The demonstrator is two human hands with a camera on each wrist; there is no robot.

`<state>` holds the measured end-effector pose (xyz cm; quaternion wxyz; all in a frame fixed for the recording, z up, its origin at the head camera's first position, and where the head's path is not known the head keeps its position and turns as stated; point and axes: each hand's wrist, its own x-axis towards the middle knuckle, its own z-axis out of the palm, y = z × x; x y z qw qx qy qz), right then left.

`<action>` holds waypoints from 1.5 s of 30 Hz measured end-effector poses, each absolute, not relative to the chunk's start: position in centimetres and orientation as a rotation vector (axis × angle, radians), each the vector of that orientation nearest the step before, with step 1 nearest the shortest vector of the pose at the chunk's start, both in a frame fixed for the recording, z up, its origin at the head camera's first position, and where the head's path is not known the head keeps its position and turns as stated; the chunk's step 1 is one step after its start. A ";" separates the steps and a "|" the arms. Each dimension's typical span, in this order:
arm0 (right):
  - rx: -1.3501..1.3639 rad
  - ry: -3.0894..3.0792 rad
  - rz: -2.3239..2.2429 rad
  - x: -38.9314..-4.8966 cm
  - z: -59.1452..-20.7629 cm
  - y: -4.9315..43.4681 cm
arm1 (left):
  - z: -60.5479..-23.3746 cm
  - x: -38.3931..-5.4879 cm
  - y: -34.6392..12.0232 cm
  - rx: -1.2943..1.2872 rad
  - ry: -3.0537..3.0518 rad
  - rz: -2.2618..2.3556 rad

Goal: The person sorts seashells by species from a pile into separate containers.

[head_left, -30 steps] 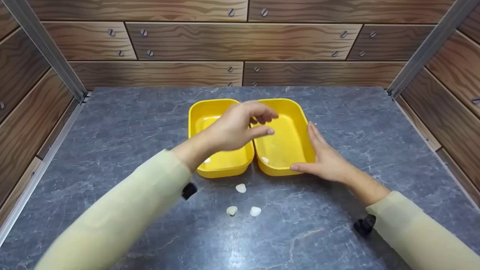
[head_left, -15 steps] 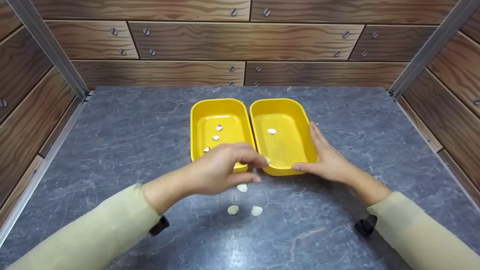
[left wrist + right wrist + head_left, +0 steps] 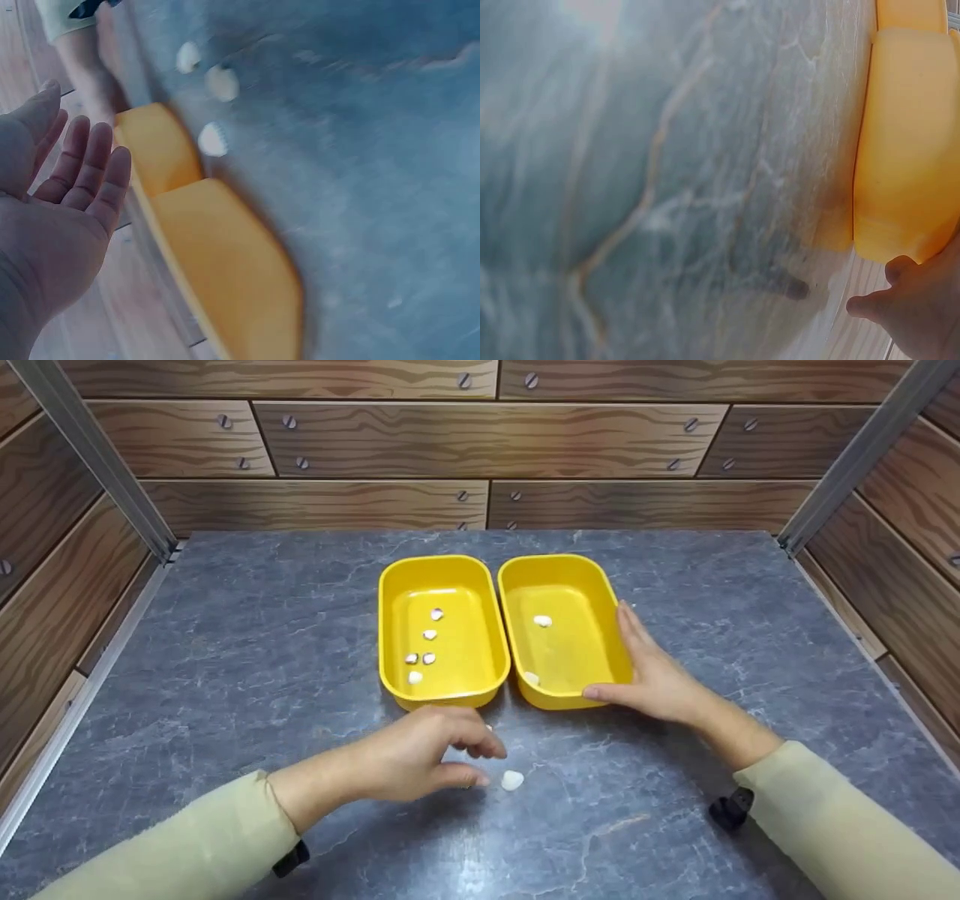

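Note:
My left hand [image 3: 427,754] hovers low over the table in front of the containers, fingers loosely bent, with nothing in its palm in the left wrist view. Beneath its thumb and fingers are two mostly covered shells; a white shell [image 3: 512,780] lies just right of its fingertips. All three show in the left wrist view, including a ribbed shell [image 3: 213,139]. My right hand [image 3: 656,679] rests against the near right corner of the right yellow container [image 3: 566,701], thumb at the front rim and straight fingers along the outer side. Inside that container are two pale shells [image 3: 542,621].
Close beside it stands the left yellow container [image 3: 444,701], holding several small shells [image 3: 437,614], some dark-marked. The grey marbled table [image 3: 285,607] is bounded by wood-patterned walls [image 3: 390,439] with metal corner posts [image 3: 97,457].
My left hand has drawn back from above the containers to the shells in front of them. A shell now shows in the middle of the right container. My right hand has stayed put.

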<state>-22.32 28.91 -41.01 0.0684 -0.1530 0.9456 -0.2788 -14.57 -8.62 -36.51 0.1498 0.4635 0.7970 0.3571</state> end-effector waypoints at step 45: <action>-0.440 2.837 -0.852 -22.3 -41.0 28.9 | -43.6 -15.3 -10.3 1.208 2.380 0.957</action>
